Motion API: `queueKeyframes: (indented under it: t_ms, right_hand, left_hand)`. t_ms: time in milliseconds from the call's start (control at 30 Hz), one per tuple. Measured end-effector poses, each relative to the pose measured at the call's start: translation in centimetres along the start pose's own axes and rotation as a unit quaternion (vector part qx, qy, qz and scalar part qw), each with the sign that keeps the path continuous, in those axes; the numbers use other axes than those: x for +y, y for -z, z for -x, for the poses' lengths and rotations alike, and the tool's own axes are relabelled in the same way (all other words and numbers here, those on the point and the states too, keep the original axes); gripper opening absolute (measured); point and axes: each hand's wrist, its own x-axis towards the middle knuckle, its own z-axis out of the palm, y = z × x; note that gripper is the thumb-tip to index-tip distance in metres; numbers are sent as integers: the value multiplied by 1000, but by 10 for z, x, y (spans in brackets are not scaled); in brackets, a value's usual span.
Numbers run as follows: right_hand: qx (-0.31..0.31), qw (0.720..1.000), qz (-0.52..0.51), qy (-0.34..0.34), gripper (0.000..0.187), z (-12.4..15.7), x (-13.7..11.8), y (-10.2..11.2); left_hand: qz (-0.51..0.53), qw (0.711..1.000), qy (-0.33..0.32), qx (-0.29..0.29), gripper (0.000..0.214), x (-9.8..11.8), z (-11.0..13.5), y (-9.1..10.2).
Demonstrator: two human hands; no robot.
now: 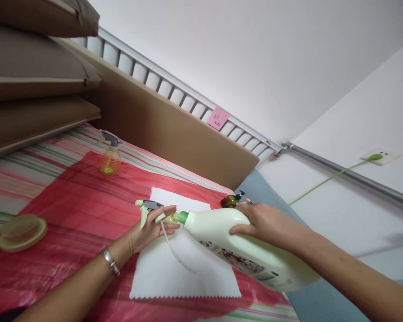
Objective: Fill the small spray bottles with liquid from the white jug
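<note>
My right hand grips a large pale green jug from above. The jug is tilted almost onto its side, and its green spout points left. At the spout's tip is a small clear yellowish bottle neck; most of that bottle is hidden. My left hand is closed on a spray trigger head in grey and pale green, and its fingers reach around the bottle neck. A thin clear dip tube hangs from the trigger head over a white cloth with zigzag edges.
A clear spray bottle stands at the back left. On the left lies a pale round lidded container. A dark green pump bottle is beyond the jug. Red sheeting covers the striped surface; stacked brown cushions rise on the left.
</note>
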Motion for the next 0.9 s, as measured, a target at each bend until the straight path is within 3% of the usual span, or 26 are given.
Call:
queueKeyframes:
  t_ms: [900]
  right_hand:
    - [-4,1000,25,0,43,-2,-2,3]
  left_hand:
    - [-7,1000,-4,-1,43,-2,-1,2]
